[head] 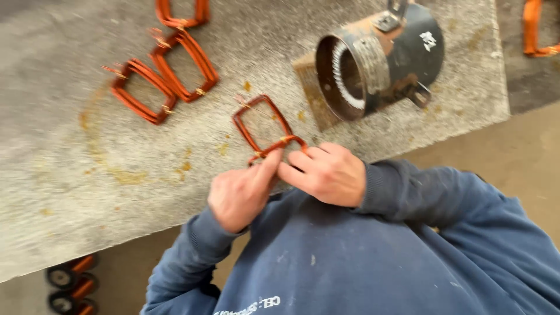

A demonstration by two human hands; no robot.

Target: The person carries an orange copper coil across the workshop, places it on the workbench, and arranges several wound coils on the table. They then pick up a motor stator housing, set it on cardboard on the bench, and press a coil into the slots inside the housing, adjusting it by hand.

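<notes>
A rectangular coil of copper wire [261, 122] lies on the grey felt-covered bench [70, 157], its near end lifted between both hands. My left hand [240, 192] pinches the coil's near edge with thumb and forefinger. My right hand [326, 172] grips the same end from the right, fingers curled over the wire. Both arms wear dark blue sleeves. The coil's near corner is hidden under my fingers.
Three more copper coils [169, 73] lie at the bench's upper left. A metal motor stator housing [373, 58] lies on its side at the upper right. Another orange coil [534, 29] shows at the far right edge. Small wheeled orange items [73, 280] sit on the floor.
</notes>
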